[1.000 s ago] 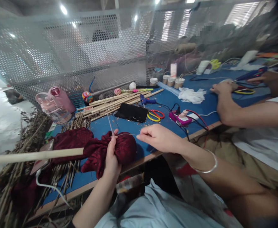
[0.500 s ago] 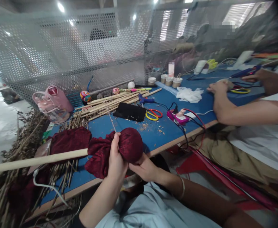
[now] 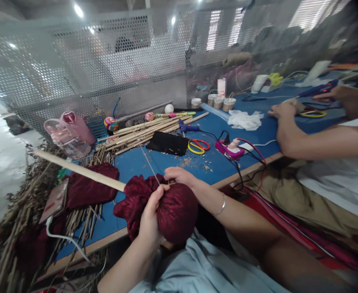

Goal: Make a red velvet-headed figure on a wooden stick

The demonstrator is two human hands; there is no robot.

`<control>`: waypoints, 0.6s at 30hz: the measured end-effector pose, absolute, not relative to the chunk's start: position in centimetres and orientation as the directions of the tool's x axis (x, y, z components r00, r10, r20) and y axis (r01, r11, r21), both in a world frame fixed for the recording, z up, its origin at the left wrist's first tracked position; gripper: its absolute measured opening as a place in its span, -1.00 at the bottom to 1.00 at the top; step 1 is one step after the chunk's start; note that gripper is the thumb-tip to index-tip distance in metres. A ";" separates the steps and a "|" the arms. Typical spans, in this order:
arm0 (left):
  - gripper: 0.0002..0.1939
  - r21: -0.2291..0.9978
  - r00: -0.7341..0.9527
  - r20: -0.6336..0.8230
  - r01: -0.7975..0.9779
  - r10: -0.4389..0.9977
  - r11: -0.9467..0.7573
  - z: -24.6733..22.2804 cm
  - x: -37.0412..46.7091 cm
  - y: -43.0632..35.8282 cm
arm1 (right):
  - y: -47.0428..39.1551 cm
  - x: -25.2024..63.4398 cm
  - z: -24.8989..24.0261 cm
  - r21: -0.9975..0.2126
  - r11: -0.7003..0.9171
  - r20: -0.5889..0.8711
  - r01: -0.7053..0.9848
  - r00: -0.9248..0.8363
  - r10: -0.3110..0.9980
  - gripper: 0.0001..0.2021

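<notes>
A maroon cloth is wrapped over a round ball [image 3: 179, 211] and bunched into a ruffle [image 3: 132, 203] around a pale wooden stick [image 3: 79, 170] that points up to the left. My left hand [image 3: 150, 217] is closed around the gathered neck, thumb on top. A thin string [image 3: 150, 162] runs taut from the table down to this neck. My right hand [image 3: 181, 177] is at the far side of the neck, fingers curled and pinched where a short bit of string shows. Its fingertips are partly hidden behind the ball.
On the blue table [image 3: 130, 162] lie wooden sticks [image 3: 154, 130], a black cloth [image 3: 168, 143], scissors [image 3: 198, 146], a glue gun [image 3: 187, 127] and a purple power strip [image 3: 230, 150] with cables. A phone [image 3: 55, 199] rests on dry stalks at left. A co-worker's arms [image 3: 313, 142] are at right.
My right hand has moved from under the ball up to the far side of the neck. The ball has shifted down and right, and the stick's free end has risen.
</notes>
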State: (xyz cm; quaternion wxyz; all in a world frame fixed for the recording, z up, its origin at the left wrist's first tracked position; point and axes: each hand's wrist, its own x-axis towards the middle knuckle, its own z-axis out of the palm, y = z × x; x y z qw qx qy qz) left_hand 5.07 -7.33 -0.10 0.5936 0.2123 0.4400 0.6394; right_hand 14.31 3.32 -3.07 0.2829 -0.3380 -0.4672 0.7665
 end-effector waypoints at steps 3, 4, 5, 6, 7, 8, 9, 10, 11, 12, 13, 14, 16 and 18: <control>-0.72 0.765 -0.188 -0.272 -0.637 0.944 0.093 -0.9 4.6 -7.3 | 4.1 14.5 -2.3 -0.904 -0.412 -0.273 -0.116 -0.587 0.762 -0.64; -0.73 0.761 -0.201 -0.269 -0.643 0.942 0.080 -1.1 4.4 -7.3 | 4.2 14.6 -2.2 -0.903 -0.415 -0.279 -0.112 -0.581 0.764 -0.64; -0.73 0.759 -0.215 -0.268 -0.648 0.939 0.068 -1.2 4.2 -7.3 | 4.3 14.7 -2.1 -0.904 -0.415 -0.284 -0.107 -0.576 0.767 -0.63; -0.75 0.755 -0.228 -0.269 -0.653 0.936 0.057 -1.4 4.2 -7.3 | 4.4 14.9 -2.0 -0.906 -0.411 -0.287 -0.100 -0.569 0.771 -0.63; -0.76 0.748 -0.237 -0.272 -0.662 0.933 0.049 -1.5 4.1 -7.2 | 4.5 15.0 -1.9 -0.910 -0.403 -0.286 -0.095 -0.561 0.777 -0.64; -0.78 0.736 -0.245 -0.280 -0.676 0.928 0.043 -1.7 4.1 -7.2 | 4.6 15.0 -1.7 -0.916 -0.392 -0.281 -0.090 -0.552 0.785 -0.64; -0.79 0.723 -0.240 -0.298 -0.689 0.924 0.054 -1.9 4.2 -7.1 | 4.6 15.1 -1.5 -0.921 -0.378 -0.274 -0.088 -0.543 0.794 -0.64; -0.79 0.714 -0.223 -0.325 -0.695 0.919 0.083 -2.1 4.2 -7.1 | 4.6 15.1 -1.2 -0.925 -0.369 -0.268 -0.090 -0.535 0.801 -0.65; -0.79 0.713 -0.200 -0.355 -0.690 0.914 0.126 -2.4 4.3 -7.0 | 4.5 15.2 -0.8 -0.934 -0.346 -0.251 -0.091 -0.524 0.814 -0.66; -0.79 0.721 -0.179 -0.378 -0.672 0.908 0.167 -2.6 4.3 -6.8 | 4.3 15.3 -0.3 -0.953 -0.292 -0.212 -0.081 -0.510 0.834 -0.67; -0.78 0.737 -0.162 -0.387 -0.646 0.908 0.199 -2.7 4.3 -6.7 | 4.1 15.4 0.2 -0.978 -0.203 -0.150 -0.055 -0.494 0.856 -0.69; -0.78 0.756 -0.152 -0.377 -0.620 0.914 0.208 -2.8 4.2 -6.6 | 3.9 15.5 0.7 -0.996 -0.087 -0.070 -0.015 -0.479 0.875 -0.70; -0.73 0.777 -0.145 -0.319 -0.605 0.936 0.171 -2.8 3.8 -6.4 | 3.3 15.8 1.6 -0.986 0.148 0.096 0.080 -0.457 0.884 -0.72; -0.66 0.758 -0.121 -0.293 -0.633 0.948 0.154 -2.7 3.4 -6.3 | 2.8 16.1 2.1 -0.952 0.271 0.183 0.141 -0.445 0.876 -0.71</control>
